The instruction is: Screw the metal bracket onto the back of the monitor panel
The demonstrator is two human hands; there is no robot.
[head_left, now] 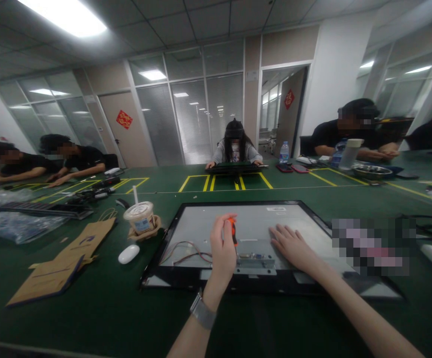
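Observation:
A monitor [186, 233] lies face down on the green table, its grey metal back up, with thin red wires [186, 253] at its left and a metal connector bracket [255, 263] near the front edge. My left hand [221, 251], a watch on its wrist, is closed around an orange-and-black screwdriver [233, 231] held upright over the bracket. My right hand [290, 246] rests flat and open on the metal back, just right of the bracket.
A cup with a straw [140, 217], a white mouse [128, 254] and brown paper bags [62, 258] lie to the left. Cables and a blurred patch sit to the right. Other people work at the far side and both ends of the table; a water bottle [283, 152] stands at the back.

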